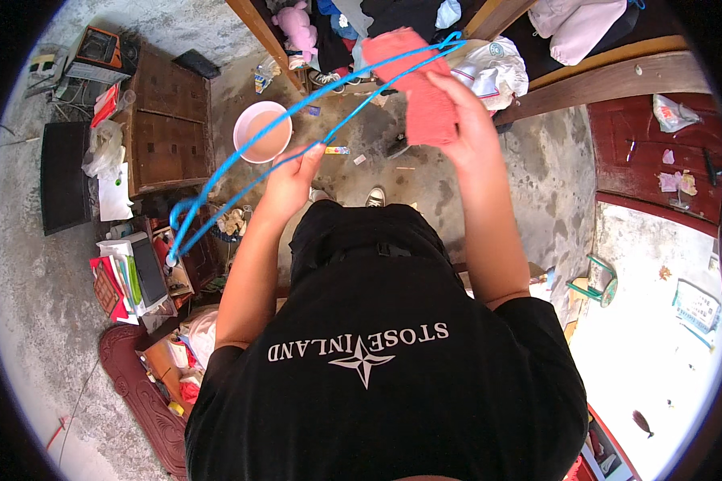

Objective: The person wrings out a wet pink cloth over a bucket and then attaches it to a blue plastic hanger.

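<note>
My left hand (295, 177) grips the lower bar of a blue clothes hanger (265, 129), which slants across the view in front of me. My right hand (466, 123) holds a folded red cloth (430, 111), its upper part lying behind the hanger's bars near the far end. Fingers of the right hand are partly hidden by the cloth. Below the hanger, left of centre, a pinkish basin (238, 135) holds cloudy brownish water.
A wooden cabinet (171, 120) stands at the left. At the top are wooden beams (614, 75) with clothes piled behind. A dark red door (650, 156) and a green stool (604, 285) are at the right. Small litter lies on the concrete floor (361, 174).
</note>
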A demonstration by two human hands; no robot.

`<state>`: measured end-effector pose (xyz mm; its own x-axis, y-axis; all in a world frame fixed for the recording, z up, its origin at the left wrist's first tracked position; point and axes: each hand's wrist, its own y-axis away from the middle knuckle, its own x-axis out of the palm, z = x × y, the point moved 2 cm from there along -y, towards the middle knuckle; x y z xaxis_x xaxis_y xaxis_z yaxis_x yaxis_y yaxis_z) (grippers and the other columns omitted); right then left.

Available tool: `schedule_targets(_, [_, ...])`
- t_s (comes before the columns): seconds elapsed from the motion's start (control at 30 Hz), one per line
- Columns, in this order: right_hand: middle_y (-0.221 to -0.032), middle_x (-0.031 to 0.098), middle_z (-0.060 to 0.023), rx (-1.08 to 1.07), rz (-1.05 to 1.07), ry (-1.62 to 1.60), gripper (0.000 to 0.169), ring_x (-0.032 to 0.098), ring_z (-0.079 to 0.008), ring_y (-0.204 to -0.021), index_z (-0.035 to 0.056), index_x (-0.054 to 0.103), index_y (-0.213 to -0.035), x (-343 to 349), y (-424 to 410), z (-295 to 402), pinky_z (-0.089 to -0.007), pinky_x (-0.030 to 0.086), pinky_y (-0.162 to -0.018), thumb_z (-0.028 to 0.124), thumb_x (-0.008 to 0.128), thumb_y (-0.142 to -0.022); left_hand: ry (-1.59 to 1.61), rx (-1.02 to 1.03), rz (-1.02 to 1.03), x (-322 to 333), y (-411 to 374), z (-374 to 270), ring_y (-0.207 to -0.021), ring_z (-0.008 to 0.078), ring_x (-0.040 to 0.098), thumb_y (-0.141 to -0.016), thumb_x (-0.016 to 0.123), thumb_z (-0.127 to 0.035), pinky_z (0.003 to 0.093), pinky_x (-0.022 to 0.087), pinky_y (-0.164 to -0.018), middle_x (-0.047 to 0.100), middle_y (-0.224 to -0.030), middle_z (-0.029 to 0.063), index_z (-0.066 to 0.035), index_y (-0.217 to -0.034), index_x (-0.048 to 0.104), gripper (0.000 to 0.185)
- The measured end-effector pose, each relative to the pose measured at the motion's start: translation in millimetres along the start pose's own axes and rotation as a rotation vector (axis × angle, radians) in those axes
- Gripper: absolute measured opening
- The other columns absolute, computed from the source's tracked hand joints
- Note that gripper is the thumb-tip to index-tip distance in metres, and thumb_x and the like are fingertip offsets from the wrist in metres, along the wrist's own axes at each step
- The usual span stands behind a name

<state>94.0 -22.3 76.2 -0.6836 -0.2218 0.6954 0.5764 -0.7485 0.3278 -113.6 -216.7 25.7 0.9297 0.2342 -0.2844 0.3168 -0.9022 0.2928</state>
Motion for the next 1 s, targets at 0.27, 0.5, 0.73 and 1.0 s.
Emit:
schedule_targets(0.27, [-0.112, 0.072, -0.0086, -0.326, -0.070, 0.587, 0.032, 0.069, -0.0137, -0.094, 0.0010, 0.065, -0.126, -20, -7, 14, -0.0313, 0.055, -0.081, 0.015, 0.065, -0.098, 0.289, 0.062, 0.076, -15, 16, 22, -0.063, 0.0098, 0.038, -0.108, 0.048, -0.046, 0.0297, 0.033, -0.059, 0.042, -0.066, -0.0027, -0.006, -0.073, 0.048, 0.053])
schedule_targets(0.5, [-0.110, 0.071, -0.0138, -0.865, 0.017, 1.646, 0.035, 0.067, -0.0283, -0.100, 0.0014, 0.065, -0.124, -9, 1, 32, -0.0374, 0.053, -0.088, 0.009, 0.065, -0.090, 0.362, 0.056, 0.056, -34, 28, 15, -0.060, 0.0130, 0.030, -0.107, 0.052, -0.045, 0.0309, 0.026, -0.057, 0.031, -0.065, -0.0039, -0.011, -0.067, 0.038, 0.054])
schedule_targets(0.73, [-0.121, 0.068, -0.0060, -1.091, 0.123, 1.988, 0.045, 0.062, -0.0270, -0.108, 0.0067, 0.065, -0.127, -10, 3, 48, -0.0392, 0.054, -0.093, 0.006, 0.070, -0.082, 0.213, 0.092, 0.033, -42, 33, 8, -0.060, 0.0087, 0.033, -0.108, 0.051, -0.041, 0.0298, 0.028, -0.054, 0.039, -0.064, -0.0049, -0.008, -0.069, 0.045, 0.051])
schedule_targets(1.0, [-0.129, 0.067, -0.0035, -0.985, 0.160, 2.048, 0.047, 0.061, -0.0248, -0.114, 0.0098, 0.065, -0.132, -13, 4, 51, -0.0386, 0.053, -0.095, 0.004, 0.066, -0.085, 0.008, -0.005, 0.011, -43, 33, 0, -0.061, 0.0069, 0.031, -0.107, 0.054, -0.043, 0.0289, 0.027, -0.053, 0.038, -0.062, -0.0074, -0.006, -0.068, 0.048, 0.054])
